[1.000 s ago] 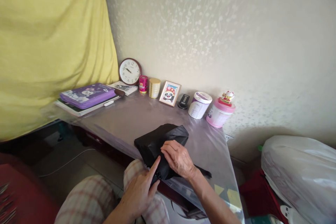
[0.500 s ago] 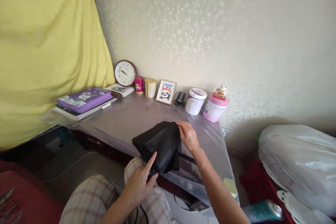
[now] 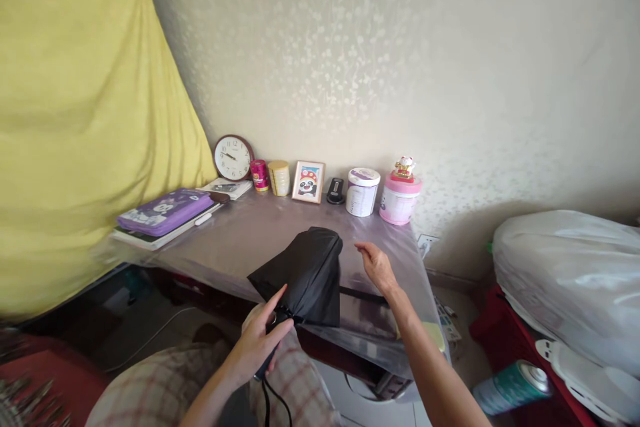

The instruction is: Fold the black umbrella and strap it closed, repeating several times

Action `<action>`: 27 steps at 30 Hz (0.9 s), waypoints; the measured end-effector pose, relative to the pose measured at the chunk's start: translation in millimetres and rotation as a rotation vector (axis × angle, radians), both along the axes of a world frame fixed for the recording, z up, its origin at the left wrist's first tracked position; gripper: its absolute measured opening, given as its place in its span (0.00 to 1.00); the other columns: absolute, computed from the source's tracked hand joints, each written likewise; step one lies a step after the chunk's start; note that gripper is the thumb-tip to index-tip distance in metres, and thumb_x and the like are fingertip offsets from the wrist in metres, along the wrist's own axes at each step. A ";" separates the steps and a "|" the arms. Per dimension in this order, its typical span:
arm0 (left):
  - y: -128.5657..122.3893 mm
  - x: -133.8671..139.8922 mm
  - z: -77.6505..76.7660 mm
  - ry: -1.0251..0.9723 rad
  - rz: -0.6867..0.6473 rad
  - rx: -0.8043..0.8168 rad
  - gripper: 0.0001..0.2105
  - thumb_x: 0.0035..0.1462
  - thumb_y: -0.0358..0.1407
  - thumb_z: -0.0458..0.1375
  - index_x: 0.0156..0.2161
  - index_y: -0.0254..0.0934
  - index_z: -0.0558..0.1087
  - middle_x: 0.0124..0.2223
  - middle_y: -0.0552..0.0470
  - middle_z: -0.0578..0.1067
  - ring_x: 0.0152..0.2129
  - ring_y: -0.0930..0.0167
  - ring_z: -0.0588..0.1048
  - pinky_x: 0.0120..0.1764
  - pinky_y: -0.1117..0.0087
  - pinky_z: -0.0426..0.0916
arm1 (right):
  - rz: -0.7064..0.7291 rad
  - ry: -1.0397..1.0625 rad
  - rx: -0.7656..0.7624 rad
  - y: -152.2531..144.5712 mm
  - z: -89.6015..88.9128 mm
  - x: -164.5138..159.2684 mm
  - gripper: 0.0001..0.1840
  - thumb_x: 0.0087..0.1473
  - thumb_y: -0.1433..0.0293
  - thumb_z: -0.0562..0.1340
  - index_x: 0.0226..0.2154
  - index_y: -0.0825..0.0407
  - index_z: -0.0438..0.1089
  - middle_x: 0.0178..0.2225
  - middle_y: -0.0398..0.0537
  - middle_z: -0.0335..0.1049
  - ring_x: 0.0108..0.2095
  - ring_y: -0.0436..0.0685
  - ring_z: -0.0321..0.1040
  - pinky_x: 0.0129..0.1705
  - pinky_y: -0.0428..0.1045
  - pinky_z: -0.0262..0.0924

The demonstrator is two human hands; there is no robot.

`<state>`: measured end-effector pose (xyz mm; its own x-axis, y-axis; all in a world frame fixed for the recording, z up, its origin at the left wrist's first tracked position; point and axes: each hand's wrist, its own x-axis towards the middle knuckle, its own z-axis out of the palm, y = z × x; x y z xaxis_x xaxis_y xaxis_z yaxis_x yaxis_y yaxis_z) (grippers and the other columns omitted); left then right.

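Observation:
A folded black umbrella (image 3: pixel 305 267) with loose, bunched canopy lies tilted over the front edge of the table, its cloth pointing away from me. My left hand (image 3: pixel 257 340) is wrapped round its dark handle, the index finger stretched along toward the canopy. A black wrist cord (image 3: pixel 273 400) dangles below the handle. To the right of the canopy, a short gap away, my right hand (image 3: pixel 377 265) hovers above the table with its fingers drawn together; I see nothing in them.
Along the wall stand a clock (image 3: pixel 233 157), a pink can (image 3: pixel 259 175), a yellow-lidded jar (image 3: pixel 279 178), a picture frame (image 3: pixel 308 182) and two tubs (image 3: pixel 362 192). A purple case (image 3: pixel 165 211) lies left. A spray can (image 3: pixel 513 387) and a white bag (image 3: pixel 565 273) are at right.
My right hand has come off the tip of the umbrella's canopy and moved right. The left hand keeps its hold on the handle. The view has shifted slightly.

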<state>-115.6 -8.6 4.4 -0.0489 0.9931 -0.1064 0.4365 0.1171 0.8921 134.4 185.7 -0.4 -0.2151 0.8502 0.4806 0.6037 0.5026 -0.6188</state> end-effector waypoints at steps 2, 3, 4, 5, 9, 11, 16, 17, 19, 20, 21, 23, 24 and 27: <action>-3.0 0.7 9.1 -0.178 -0.029 -0.060 0.37 0.57 0.50 0.48 0.65 0.40 0.37 0.20 0.62 0.64 0.10 0.78 0.62 0.15 0.76 0.61 | -0.008 0.052 -0.044 -5.9 -2.8 5.2 0.15 0.54 0.70 0.51 0.37 0.51 0.72 0.35 0.49 0.75 0.38 0.56 0.72 0.43 0.53 0.64; -4.3 1.1 13.6 -0.260 -0.034 -0.075 0.38 0.56 0.50 0.50 0.65 0.41 0.36 0.20 0.63 0.63 0.10 0.78 0.62 0.15 0.77 0.60 | -0.009 0.077 -0.064 -8.3 -3.9 6.5 0.15 0.53 0.70 0.51 0.36 0.51 0.72 0.34 0.48 0.75 0.37 0.56 0.72 0.42 0.53 0.65; -5.4 1.5 17.6 -0.309 -0.030 -0.079 0.39 0.55 0.50 0.51 0.65 0.42 0.35 0.20 0.63 0.63 0.09 0.78 0.61 0.14 0.77 0.59 | -0.006 0.100 -0.080 -10.5 -4.6 6.9 0.15 0.53 0.70 0.51 0.36 0.50 0.72 0.33 0.48 0.76 0.36 0.56 0.72 0.41 0.52 0.65; -6.2 1.8 20.7 -0.336 -0.019 -0.079 0.40 0.55 0.50 0.52 0.65 0.42 0.35 0.20 0.63 0.63 0.09 0.78 0.61 0.13 0.78 0.58 | -0.002 0.114 -0.087 -12.6 -5.0 6.7 0.15 0.53 0.69 0.51 0.35 0.50 0.72 0.32 0.47 0.76 0.35 0.56 0.73 0.40 0.52 0.65; -6.7 2.8 24.1 -0.383 0.011 -0.069 0.41 0.53 0.51 0.54 0.64 0.44 0.35 0.21 0.63 0.65 0.09 0.79 0.61 0.12 0.79 0.57 | 0.061 0.317 -0.212 -20.8 -3.7 2.6 0.14 0.52 0.65 0.52 0.38 0.51 0.70 0.32 0.46 0.75 0.33 0.54 0.73 0.36 0.50 0.67; -5.3 3.1 22.3 -0.397 0.016 -0.062 0.42 0.53 0.51 0.54 0.64 0.44 0.36 0.21 0.63 0.65 0.09 0.79 0.61 0.12 0.79 0.57 | 0.100 0.502 -0.356 -25.7 -1.3 0.7 0.17 0.52 0.60 0.54 0.41 0.52 0.67 0.33 0.47 0.74 0.31 0.54 0.73 0.33 0.50 0.68; 0.7 3.3 19.7 -0.439 0.000 -0.080 0.41 0.54 0.50 0.53 0.64 0.44 0.34 0.21 0.63 0.65 0.09 0.79 0.61 0.12 0.78 0.57 | 0.117 0.665 -0.591 -38.4 10.1 -3.0 0.24 0.51 0.53 0.56 0.45 0.52 0.62 0.36 0.49 0.72 0.29 0.54 0.73 0.29 0.49 0.69; 2.2 3.2 19.5 -0.439 0.000 -0.084 0.40 0.54 0.50 0.53 0.64 0.44 0.34 0.21 0.63 0.65 0.09 0.78 0.62 0.12 0.78 0.57 | 0.116 0.655 -0.616 -40.2 12.5 -4.4 0.24 0.52 0.53 0.56 0.45 0.52 0.63 0.36 0.49 0.72 0.29 0.54 0.73 0.29 0.49 0.69; 5.0 3.2 18.2 -0.421 0.005 -0.088 0.39 0.55 0.50 0.52 0.64 0.44 0.35 0.22 0.63 0.64 0.10 0.78 0.62 0.13 0.78 0.58 | 0.107 0.611 -0.637 -42.3 15.5 -8.5 0.24 0.52 0.52 0.56 0.44 0.52 0.64 0.35 0.49 0.72 0.30 0.55 0.73 0.28 0.49 0.70; 6.3 3.4 17.1 -0.405 0.007 -0.089 0.39 0.55 0.50 0.52 0.64 0.44 0.35 0.22 0.62 0.64 0.10 0.78 0.62 0.13 0.77 0.58 | 0.094 0.582 -0.636 -42.3 15.8 -10.9 0.24 0.51 0.52 0.57 0.44 0.52 0.64 0.34 0.48 0.72 0.31 0.55 0.73 0.28 0.49 0.70; 7.4 3.6 15.8 -0.386 0.013 -0.087 0.39 0.55 0.50 0.52 0.64 0.44 0.36 0.22 0.62 0.64 0.10 0.78 0.62 0.13 0.77 0.59 | 0.078 0.551 -0.629 -41.7 14.9 -13.5 0.24 0.50 0.52 0.58 0.44 0.52 0.64 0.33 0.48 0.72 0.31 0.56 0.73 0.27 0.49 0.70; 8.8 4.4 13.0 -0.330 0.020 -0.078 0.38 0.56 0.49 0.50 0.65 0.44 0.36 0.21 0.63 0.64 0.10 0.78 0.61 0.14 0.77 0.60 | 0.026 0.494 -0.613 -38.7 10.1 -18.4 0.25 0.48 0.54 0.61 0.44 0.52 0.64 0.31 0.47 0.72 0.31 0.57 0.73 0.24 0.49 0.70; 9.1 4.9 11.8 -0.293 0.019 -0.066 0.37 0.57 0.49 0.50 0.65 0.44 0.36 0.21 0.63 0.64 0.10 0.78 0.62 0.15 0.76 0.60 | 0.004 0.479 -0.612 -36.6 6.4 -20.3 0.24 0.46 0.55 0.63 0.43 0.52 0.64 0.30 0.46 0.72 0.31 0.57 0.72 0.23 0.48 0.70; 9.7 5.4 9.9 -0.081 0.043 0.010 0.33 0.58 0.49 0.47 0.65 0.43 0.41 0.20 0.63 0.64 0.10 0.76 0.64 0.19 0.75 0.63 | -0.032 0.490 -0.635 -31.0 -6.2 -22.3 0.20 0.44 0.60 0.63 0.40 0.52 0.65 0.25 0.42 0.71 0.25 0.54 0.70 0.21 0.48 0.68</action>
